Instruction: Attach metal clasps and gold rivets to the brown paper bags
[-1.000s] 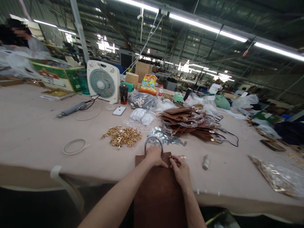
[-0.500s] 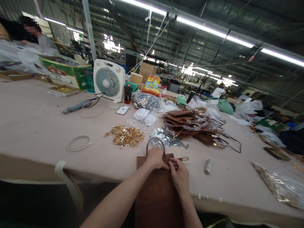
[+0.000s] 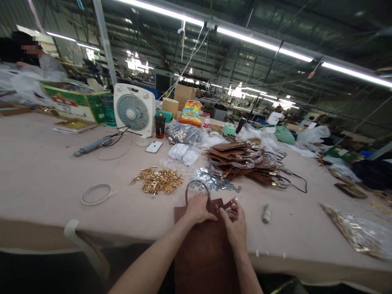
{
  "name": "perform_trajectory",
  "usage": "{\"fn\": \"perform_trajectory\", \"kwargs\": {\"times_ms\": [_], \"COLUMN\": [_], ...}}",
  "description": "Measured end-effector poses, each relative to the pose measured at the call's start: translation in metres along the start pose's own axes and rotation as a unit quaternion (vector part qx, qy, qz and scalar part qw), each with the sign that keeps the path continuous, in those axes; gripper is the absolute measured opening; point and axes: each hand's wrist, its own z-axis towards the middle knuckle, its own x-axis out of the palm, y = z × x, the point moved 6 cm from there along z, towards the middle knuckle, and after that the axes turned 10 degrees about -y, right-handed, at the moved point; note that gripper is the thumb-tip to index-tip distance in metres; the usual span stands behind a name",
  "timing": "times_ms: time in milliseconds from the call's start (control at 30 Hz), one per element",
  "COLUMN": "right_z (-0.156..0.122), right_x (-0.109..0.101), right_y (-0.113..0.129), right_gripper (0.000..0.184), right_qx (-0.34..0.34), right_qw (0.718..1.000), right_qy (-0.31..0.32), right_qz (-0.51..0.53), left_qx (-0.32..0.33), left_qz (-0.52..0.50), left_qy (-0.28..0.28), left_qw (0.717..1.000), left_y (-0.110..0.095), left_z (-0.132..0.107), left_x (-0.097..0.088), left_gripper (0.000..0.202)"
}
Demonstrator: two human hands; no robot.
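A brown leather bag panel point(image 3: 202, 253) with a wrapped loop handle point(image 3: 197, 181) hangs over the table's front edge. My left hand point(image 3: 199, 208) grips its upper part by the base of the handle, thumb pressed on the leather. Beside a small gold fitting on the panel, my right hand point(image 3: 235, 218) has its fingers closed on a short brown strap point(image 3: 230, 201) with a gold metal end, raised off the table. Part of the strap is hidden behind the fingers. Beyond my hands lie a heap of gold fittings point(image 3: 159, 180) and a scatter of silver metal plates point(image 3: 211, 180).
A stack of brown bag panels point(image 3: 245, 161) lies behind on the right. At left are a tape roll point(image 3: 96, 194), a grey electric tool point(image 3: 93, 147), a phone point(image 3: 153, 147) and a fan point(image 3: 134, 110). A small pale cylinder point(image 3: 266, 213) stands at right. Another person point(image 3: 45, 61) is far left.
My right hand has turned the strap's gold end upward, and its fingers have moved off the small gold fitting, which now shows. My left hand keeps its place on the panel. The view has shifted slightly.
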Motion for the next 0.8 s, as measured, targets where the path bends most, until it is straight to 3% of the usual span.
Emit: {"fn": "perform_trajectory", "kwargs": {"times_ms": [67, 133, 300, 500, 633, 733, 800], "right_z": [0.0, 0.0, 0.003, 0.011, 0.014, 0.014, 0.012], "right_x": [0.001, 0.009, 0.014, 0.002, -0.006, -0.012, -0.015], "right_y": [-0.003, -0.005, 0.005, 0.007, -0.001, -0.006, -0.007], "right_gripper": [0.099, 0.104, 0.074, 0.067, 0.072, 0.075, 0.075], "right_qx": [0.013, 0.032, 0.056, 0.065, 0.084, 0.097, 0.102], "right_qw": [1.0, 0.997, 0.987, 0.987, 0.986, 0.986, 0.984], "right_qy": [0.009, 0.062, 0.138, 0.105, 0.073, 0.056, 0.05], "right_qz": [0.02, 0.033, 0.065, 0.099, 0.121, 0.128, 0.137], "left_qx": [0.006, 0.008, 0.065, 0.175, 0.117, 0.042, -0.002], "left_qz": [-0.027, -0.057, -0.092, -0.045, -0.064, -0.141, -0.203], "left_qy": [-0.005, -0.003, -0.001, -0.127, -0.209, -0.246, -0.255], "left_qw": [1.0, 0.998, 0.994, 0.975, 0.969, 0.958, 0.945], "left_y": [0.0, 0.0, -0.012, -0.017, 0.007, 0.026, 0.036], "left_z": [-0.001, -0.003, -0.015, -0.047, -0.062, -0.068, -0.069], "left_x": [-0.001, -0.003, -0.017, -0.058, -0.074, -0.069, -0.06], "left_gripper": [0.07, 0.066, 0.064, 0.069, 0.034, 0.009, 0.011]}}
